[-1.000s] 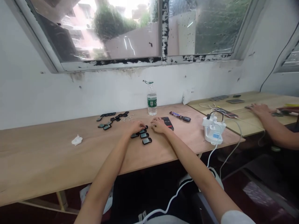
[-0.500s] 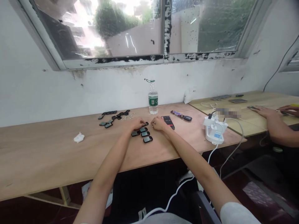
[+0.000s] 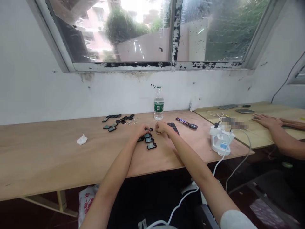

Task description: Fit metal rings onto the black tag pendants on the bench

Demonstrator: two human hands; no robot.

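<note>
Head view: left hand (image 3: 140, 130) curls over small black screened devices (image 3: 149, 140) on a plywood desk (image 3: 47, 159); right hand (image 3: 161, 127) curls just beside them, and whether either grips anything is hard to tell.

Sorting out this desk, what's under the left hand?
A small black screened device pokes out beneath the left hand, another sits at its fingertips; the palm covers whatever else lies there.

SNICKERS, on a candy bar wrapper (image 3: 183, 121), green label on a water bottle (image 3: 158, 107) (its print too small to read)
</note>
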